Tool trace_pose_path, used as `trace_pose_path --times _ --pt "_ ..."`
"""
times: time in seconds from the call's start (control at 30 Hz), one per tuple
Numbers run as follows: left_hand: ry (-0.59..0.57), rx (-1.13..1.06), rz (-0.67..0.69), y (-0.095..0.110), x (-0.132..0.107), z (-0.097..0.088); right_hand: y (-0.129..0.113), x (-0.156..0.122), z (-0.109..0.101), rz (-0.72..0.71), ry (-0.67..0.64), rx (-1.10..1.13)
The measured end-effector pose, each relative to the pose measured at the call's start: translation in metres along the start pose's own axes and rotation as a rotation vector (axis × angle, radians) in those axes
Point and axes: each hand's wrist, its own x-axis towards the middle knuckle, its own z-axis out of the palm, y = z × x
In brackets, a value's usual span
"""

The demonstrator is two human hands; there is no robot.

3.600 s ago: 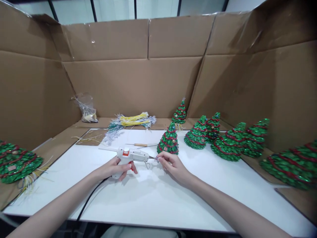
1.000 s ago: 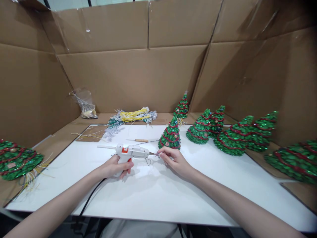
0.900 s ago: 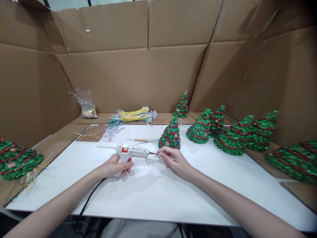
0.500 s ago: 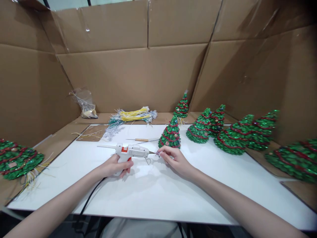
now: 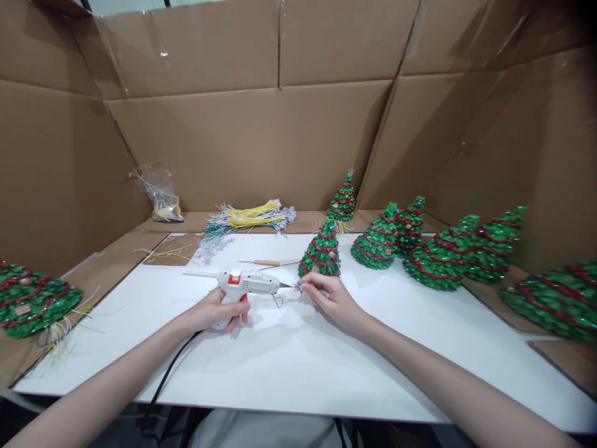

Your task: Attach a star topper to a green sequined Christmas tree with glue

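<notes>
My left hand (image 5: 227,313) is wrapped round the handle of a white glue gun (image 5: 254,283), with a finger at its red trigger. A pale glue stick (image 5: 199,274) pokes out of the back, and the nozzle points right. In a pinch, my right hand (image 5: 329,297) holds a small silvery-purple ornament (image 5: 297,287) just off the nozzle tip; its exact shape is too small to tell. Right behind that hand stands a small green Christmas tree (image 5: 321,249) with red garland.
More green trees (image 5: 375,239) stand along the right, and another tree (image 5: 37,305) is at the left edge. Behind the gun lie an awl (image 5: 265,262), a pile of clear glittery pieces (image 5: 212,249) and bundled wires (image 5: 252,214). A plastic bag (image 5: 161,196) sits by the cardboard wall (image 5: 233,143).
The ornament in my right fingers has shifted slightly away from the nozzle tip. The left hand and glue gun stay nearly where they were.
</notes>
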Motion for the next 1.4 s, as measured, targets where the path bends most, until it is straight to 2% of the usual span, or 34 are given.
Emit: trace_pose_path --times 0.27,0.57,0.63,0.83,0.93,1.17,1.4 --pt "-0.009 0.027 -0.001 -0.003 0.000 -0.004 0.001 0.000 0.000 -0.018 0.006 -0.065" --pt "-0.034 0.058 0.006 0.002 0.000 0.000 0.001 0.002 -0.005 0.009 0.144 -0.045" --pt "0.008 0.102 0.011 0.004 0.000 0.001 0.000 0.001 -0.006 0.002 0.163 -0.040" --pt "0.235 0.339 0.084 0.003 0.001 0.002 -0.002 0.000 -0.007 -0.012 0.169 -0.041" --pt "0.267 0.420 0.082 0.003 0.001 0.003 -0.002 0.001 -0.007 -0.022 0.160 -0.042" --pt "0.182 0.382 0.112 0.007 0.000 0.010 -0.002 0.001 -0.007 -0.015 0.157 -0.046" --pt "0.064 0.377 0.074 0.009 0.001 0.011 0.000 0.000 -0.007 -0.013 0.149 -0.040"
